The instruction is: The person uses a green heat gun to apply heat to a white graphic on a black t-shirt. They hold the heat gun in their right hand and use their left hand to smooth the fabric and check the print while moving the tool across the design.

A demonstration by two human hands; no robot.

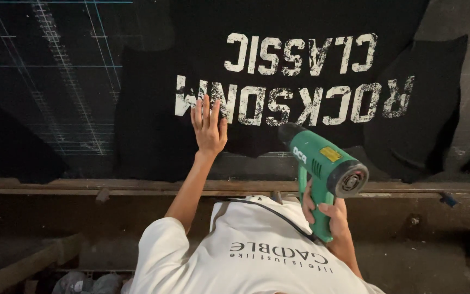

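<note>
The green heat gun sits in the person's right hand, fingers wrapped closed around its grip, at the near edge of the work table. Its long axis runs on a diagonal: the dark nozzle points up and to the left toward the black T-shirt, while the round grey rear vent faces back toward the wearer. A black cord trails from the handle across the person's white shirt.

The nozzle tip lies just beside the lower row of white lettering printed on the garment, close above the cloth. The left hand lies flat with fingers extended and nearly together, pressing the fabric at the left end of that lettering and holding nothing.

By the look of it, the step in hand is heating the printed area while the cloth is held smooth. The next move likely calls for keeping the nozzle clear of the pressing fingers.
</note>
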